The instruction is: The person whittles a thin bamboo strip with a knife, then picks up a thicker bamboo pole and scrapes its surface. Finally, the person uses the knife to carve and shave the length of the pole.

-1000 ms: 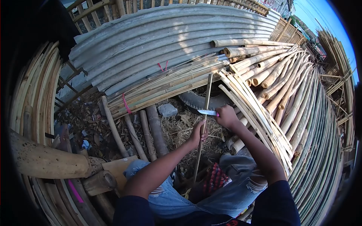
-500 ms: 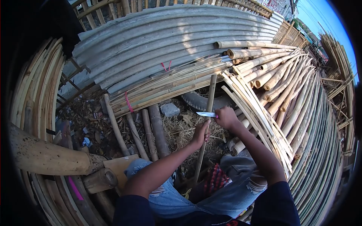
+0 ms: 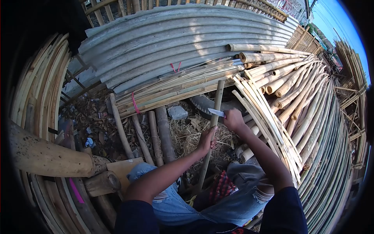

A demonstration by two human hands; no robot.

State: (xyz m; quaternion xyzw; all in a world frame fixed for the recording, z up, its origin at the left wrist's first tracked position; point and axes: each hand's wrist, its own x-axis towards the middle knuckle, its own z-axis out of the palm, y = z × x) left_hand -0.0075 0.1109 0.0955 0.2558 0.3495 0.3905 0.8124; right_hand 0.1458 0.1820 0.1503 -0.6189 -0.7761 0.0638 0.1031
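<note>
My left hand (image 3: pixel 207 141) is wrapped round the middle of a long bamboo strip (image 3: pixel 218 95), which stands nearly upright between my knees. Its upper end leans a little to the right, and its lower end runs down by a red and black checked cloth (image 3: pixel 222 186). Just above and to the right, my right hand (image 3: pixel 235 119) grips a knife (image 3: pixel 216 112) whose handle is mostly hidden by the fingers. The bright blade points left and slightly up, overlapping the strip above my left hand.
A tied bundle of split bamboo (image 3: pixel 171 93) lies ahead, before corrugated sheeting (image 3: pixel 156 43). Bamboo poles (image 3: pixel 288 80) and thin slats (image 3: pixel 269 128) are piled on the right. A thick bamboo pole (image 3: pixel 50 156) juts in at left. A tyre (image 3: pixel 200 104) and a stone (image 3: pixel 177 112) lie ahead.
The knife blade has tilted from nearly level to pointing up and left. The bamboo strip shows a broader face now. Both hands keep their hold, and the view has shifted slightly.
</note>
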